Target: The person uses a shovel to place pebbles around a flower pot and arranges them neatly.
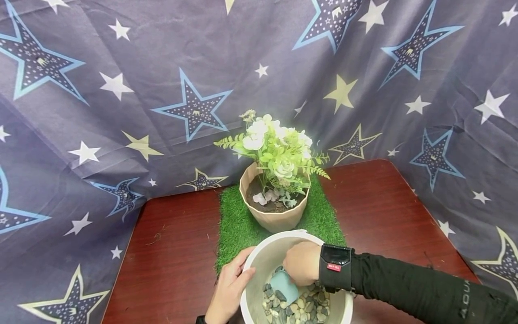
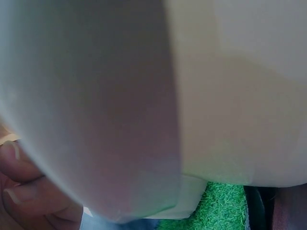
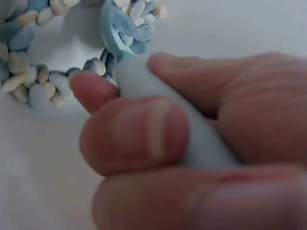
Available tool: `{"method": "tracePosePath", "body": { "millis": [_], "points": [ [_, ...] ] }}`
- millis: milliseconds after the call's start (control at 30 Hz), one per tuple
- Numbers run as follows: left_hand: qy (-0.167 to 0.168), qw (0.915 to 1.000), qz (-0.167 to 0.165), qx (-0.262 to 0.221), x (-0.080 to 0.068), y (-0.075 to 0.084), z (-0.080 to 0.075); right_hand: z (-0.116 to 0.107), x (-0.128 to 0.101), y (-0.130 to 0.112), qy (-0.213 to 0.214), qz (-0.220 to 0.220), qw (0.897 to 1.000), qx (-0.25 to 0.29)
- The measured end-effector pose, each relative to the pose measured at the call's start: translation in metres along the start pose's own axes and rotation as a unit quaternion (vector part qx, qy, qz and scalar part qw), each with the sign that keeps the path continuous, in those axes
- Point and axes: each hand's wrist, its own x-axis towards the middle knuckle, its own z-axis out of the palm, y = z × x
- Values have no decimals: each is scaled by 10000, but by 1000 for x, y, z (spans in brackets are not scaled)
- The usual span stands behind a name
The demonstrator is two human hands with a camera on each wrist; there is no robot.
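Steadying the bucket (image 1: 259, 256) rim with my left hand (image 1: 228, 288), my right hand (image 1: 301, 263) grips the scoop (image 1: 284, 285), digging among pebbles (image 1: 301, 308).

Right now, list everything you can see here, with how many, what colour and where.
bucket: one, white, front edge of the table, partly on the grass mat
pebbles: many, grey and tan, inside the bucket
scoop: one, light blue, in the bucket among the pebbles
flower pot: one, beige, on the grass mat behind the bucket
flowers: one bunch, white and green, in the pot
grass mat: one, green, table centre
table: one, dark red-brown
cloth: grey with stars, behind and beside the table
left hand: holds the bucket rim
right hand: holds the scoop
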Motion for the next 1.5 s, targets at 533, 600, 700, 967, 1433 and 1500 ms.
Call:
{"method": "tracePosePath", "body": {
  "millis": [533, 600, 700, 967, 1433, 1500],
  "points": [
    [-142, 9998, 33, -126, 1, 1, -1, 1, -2, 0, -313, 5, 9983, 489],
    [-155, 9998, 62, -138, 2, 1, -1, 0, -3, 0, -243, -11, 9986, 474],
    [-171, 9997, 131, -128, 2, 2, -1, 0, -4, -1, -214, 33, 9988, 441],
    [-134, 9998, 17, -143, 2, 2, 0, -2, -7, -3, -332, 79, 9983, 467],
    [-125, 9998, 143, -115, 1, 3, -2, -6, -10, -1, -261, -176, 9985, 457],
    [-110, 9998, 78, -128, 0, 3, -2, -4, -9, -2, -331, -123, 9982, 493]
  ]
}}
